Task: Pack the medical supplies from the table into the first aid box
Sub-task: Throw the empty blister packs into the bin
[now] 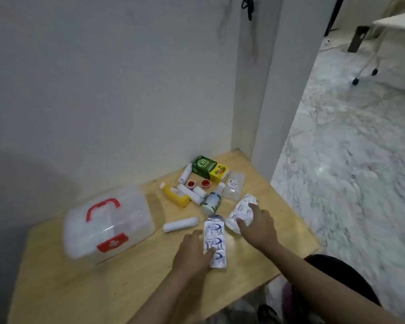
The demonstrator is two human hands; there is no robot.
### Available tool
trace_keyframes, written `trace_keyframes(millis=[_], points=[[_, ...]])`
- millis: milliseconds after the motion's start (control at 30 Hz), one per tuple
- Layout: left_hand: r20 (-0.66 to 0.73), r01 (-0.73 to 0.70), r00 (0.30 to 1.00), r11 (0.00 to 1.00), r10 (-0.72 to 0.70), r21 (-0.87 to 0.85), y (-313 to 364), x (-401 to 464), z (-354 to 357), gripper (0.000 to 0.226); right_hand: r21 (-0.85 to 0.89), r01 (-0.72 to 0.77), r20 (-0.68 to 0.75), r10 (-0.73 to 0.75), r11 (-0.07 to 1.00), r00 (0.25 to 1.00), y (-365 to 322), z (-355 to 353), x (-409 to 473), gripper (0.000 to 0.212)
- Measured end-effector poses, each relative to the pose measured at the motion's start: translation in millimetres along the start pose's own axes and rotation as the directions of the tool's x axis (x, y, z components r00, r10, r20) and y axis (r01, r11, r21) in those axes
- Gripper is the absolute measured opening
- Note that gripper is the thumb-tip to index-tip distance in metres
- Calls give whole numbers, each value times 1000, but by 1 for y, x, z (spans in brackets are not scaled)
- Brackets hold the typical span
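Observation:
A clear plastic first aid box (108,224) with a red handle and red latch stands closed on the left of the wooden table (84,281). My left hand (192,254) grips a long silver blister strip (214,239) with blue marks, which lies on the table. My right hand (258,226) holds a crumpled silver blister pack (240,212). Behind them lie a white gauze roll (180,224), a yellow bottle (174,195), a white bottle (210,203), white tubes (189,194), two red-capped pots (198,184), a green and yellow carton (209,169) and a clear small case (234,188).
The table sits in a corner against white walls (115,90). Its right edge drops off to a marbled floor (348,160). A wheeled white stand (372,54) is far off at the upper right. My dark-clothed knee (337,277) shows below the table's right front edge.

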State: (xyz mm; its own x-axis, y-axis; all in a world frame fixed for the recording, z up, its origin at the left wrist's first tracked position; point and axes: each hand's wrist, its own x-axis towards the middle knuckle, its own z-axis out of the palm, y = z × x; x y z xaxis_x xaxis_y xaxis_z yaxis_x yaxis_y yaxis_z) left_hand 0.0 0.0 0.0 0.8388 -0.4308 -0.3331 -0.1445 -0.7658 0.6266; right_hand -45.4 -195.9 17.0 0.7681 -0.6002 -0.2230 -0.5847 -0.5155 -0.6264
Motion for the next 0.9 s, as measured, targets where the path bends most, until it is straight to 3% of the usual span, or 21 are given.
trace_keyframes(millis=[167, 300, 467, 567, 733, 900], points=[[-80, -19, 997, 999, 22, 40, 0, 3, 17, 60, -23, -84, -34, 83, 996, 996, 14, 14, 9, 72], [-98, -6, 995, 997, 13, 77, 6, 3, 27, 65, -147, -59, -62, 50, 987, 997, 21, 21, 18, 71], [-104, 31, 994, 998, -36, -52, 7, 3, 33, 67, -169, -38, -3, 38, 985, 999, 22, 25, 16, 66], [-81, 64, 994, 988, -76, -138, 12, 2, 30, 69, -107, -38, 13, 39, 994, 999, 25, 23, 12, 66], [-77, 60, 995, 991, -70, -123, 12, -1, 29, 72, 6, 13, -31, -13, 1000, 999, 35, 23, 0, 64], [-57, 66, 995, 965, -83, -253, 8, -8, 31, 67, 260, 74, -84, -54, 963, 995, 50, 15, -6, 56]])
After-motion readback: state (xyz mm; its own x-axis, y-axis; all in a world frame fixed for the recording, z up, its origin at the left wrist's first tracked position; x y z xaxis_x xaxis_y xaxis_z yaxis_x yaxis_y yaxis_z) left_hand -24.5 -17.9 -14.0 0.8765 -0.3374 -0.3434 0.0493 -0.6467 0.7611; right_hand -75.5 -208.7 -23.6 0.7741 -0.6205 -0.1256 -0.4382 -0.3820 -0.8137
